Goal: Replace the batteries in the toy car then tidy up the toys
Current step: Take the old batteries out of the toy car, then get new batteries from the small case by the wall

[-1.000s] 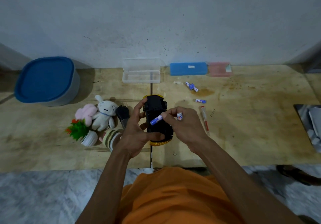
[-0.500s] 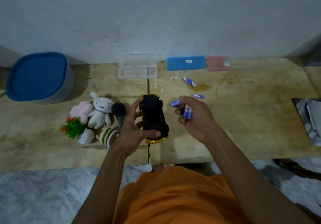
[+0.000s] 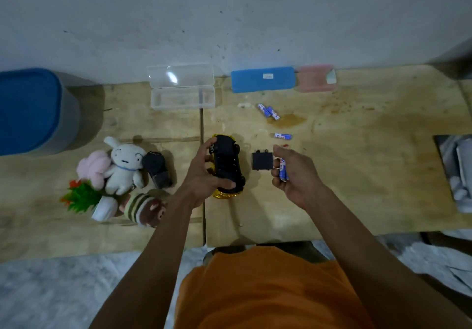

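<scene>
Two hands: left (image 3: 204, 175) grips upturned toy car (image 3: 227, 168) lengthwise; right (image 3: 293, 175) clutches batteries (image 3: 282, 170).

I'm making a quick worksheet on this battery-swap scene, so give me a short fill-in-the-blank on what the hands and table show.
1. The left hand grips the upturned ____, whose underside is black.
2. The right hand holds blue and white ____ in its curled fingers.
3. The black battery cover lies on the table between the toy car and the ____ hand.
4. The clear plastic case by the wall stands ____.

Missing words: toy car; batteries; right; open
</scene>
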Tool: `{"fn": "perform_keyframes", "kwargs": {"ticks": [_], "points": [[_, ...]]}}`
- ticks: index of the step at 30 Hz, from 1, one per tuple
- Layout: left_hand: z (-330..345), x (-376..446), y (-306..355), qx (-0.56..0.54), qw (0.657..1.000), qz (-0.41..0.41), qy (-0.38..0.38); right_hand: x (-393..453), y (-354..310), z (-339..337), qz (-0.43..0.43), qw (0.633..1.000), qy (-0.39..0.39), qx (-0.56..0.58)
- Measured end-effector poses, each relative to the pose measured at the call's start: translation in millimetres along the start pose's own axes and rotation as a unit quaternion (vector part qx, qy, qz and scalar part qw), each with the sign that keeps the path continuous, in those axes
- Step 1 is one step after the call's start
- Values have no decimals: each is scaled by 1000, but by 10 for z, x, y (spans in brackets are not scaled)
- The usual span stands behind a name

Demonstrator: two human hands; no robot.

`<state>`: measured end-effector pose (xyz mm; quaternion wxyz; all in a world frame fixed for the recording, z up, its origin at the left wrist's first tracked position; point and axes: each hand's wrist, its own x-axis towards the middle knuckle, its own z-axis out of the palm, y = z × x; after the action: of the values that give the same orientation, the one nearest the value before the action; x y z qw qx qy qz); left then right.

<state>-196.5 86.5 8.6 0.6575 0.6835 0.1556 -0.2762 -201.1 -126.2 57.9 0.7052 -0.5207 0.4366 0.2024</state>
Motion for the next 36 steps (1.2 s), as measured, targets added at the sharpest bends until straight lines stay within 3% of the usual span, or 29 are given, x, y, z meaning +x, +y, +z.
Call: {"fn": "perform_keyframes", "kwargs": {"ticks": [19,32,34,36], "points": [[-45,107,-121,99,995,4,12,121,-12,-19,-2,999,-22,-28],[-126,89,-118,183,982,33,1,-159,231,-382,-68,997,44,-19],[-92,50,-45,211,976,43,41,-96,133,-498,-78,994,65,-29],[-27,36,49,271,949,87,138,19,-9,-612,-87,993,77,-37]]}}
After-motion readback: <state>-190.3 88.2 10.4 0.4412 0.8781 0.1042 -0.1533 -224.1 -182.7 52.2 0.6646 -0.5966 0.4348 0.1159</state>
